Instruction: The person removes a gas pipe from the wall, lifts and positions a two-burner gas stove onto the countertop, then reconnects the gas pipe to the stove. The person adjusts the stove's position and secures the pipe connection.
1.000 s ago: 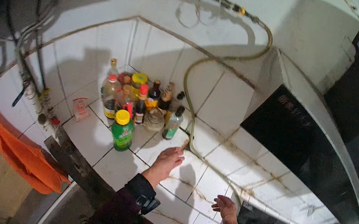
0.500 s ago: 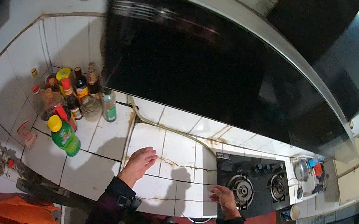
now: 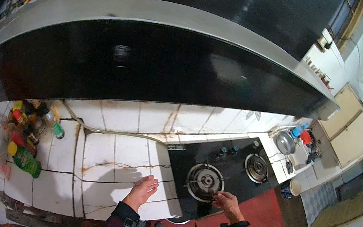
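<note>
My left hand [image 3: 142, 191] hovers over the front edge of the white tiled counter [image 3: 126, 152], beside the stove's left side. Its fingers lie stretched out side by side, and nothing is in it. My right hand [image 3: 228, 206] is at the front of the black gas stove [image 3: 231, 163], just right of the left burner [image 3: 205, 182]. Its fingers are loosely bent with a small gap to the thumb; I see no object in it. The second burner [image 3: 256, 168] is farther right. Dark sleeves and wrist straps cover both forearms.
A black range hood [image 3: 160, 66] spans the space above. Sauce bottles and a green bottle with a yellow cap [image 3: 25, 160] stand at the left. A hose [image 3: 105, 131] runs along the wall to the stove. A metal bowl [image 3: 284, 143] sits by the sink [image 3: 300, 156].
My view has turned right, bringing the stove nearer the middle and the bottles toward the left rim. My left hand is now closer to the stove, my right hand closer to the left burner.
</note>
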Demonstrator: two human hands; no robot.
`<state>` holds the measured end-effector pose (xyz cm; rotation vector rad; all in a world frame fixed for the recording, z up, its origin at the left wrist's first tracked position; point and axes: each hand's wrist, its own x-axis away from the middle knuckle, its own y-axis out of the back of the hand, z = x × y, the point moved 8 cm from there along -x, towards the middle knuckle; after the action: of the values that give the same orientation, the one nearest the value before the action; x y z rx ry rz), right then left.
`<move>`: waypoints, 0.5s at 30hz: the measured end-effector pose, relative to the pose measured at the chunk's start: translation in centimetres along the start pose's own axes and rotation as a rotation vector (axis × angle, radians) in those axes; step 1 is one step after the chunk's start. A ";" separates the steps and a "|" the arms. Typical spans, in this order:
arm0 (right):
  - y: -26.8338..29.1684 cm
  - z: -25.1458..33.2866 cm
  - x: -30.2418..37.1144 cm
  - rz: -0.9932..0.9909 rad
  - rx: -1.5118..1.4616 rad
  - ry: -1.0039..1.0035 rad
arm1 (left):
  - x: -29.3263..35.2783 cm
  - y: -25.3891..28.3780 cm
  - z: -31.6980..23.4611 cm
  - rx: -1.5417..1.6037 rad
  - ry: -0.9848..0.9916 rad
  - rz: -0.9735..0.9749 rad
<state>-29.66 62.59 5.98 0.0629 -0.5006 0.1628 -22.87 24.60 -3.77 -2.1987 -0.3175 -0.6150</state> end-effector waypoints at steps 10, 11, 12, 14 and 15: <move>14.6 4.0 1.8 -0.285 -0.033 0.117 | -4.4 -3.2 6.8 -0.148 0.085 -0.068; 16.0 4.1 1.8 -0.308 -0.043 0.126 | -4.7 -3.3 6.6 -0.160 0.074 -0.080; 17.7 4.4 1.6 -0.329 -0.043 0.116 | -4.9 -3.4 6.6 -0.158 0.057 -0.097; 21.2 5.5 0.3 -0.361 -0.054 0.154 | -5.1 -3.5 6.3 -0.208 0.037 -0.114; 23.0 5.9 -0.8 -0.373 -0.066 0.169 | -5.2 -3.6 6.2 -0.200 0.031 -0.113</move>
<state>-37.04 84.55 11.27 0.0761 -0.3181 -0.2126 -26.79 31.57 -7.59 -2.3711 -0.3810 -0.7707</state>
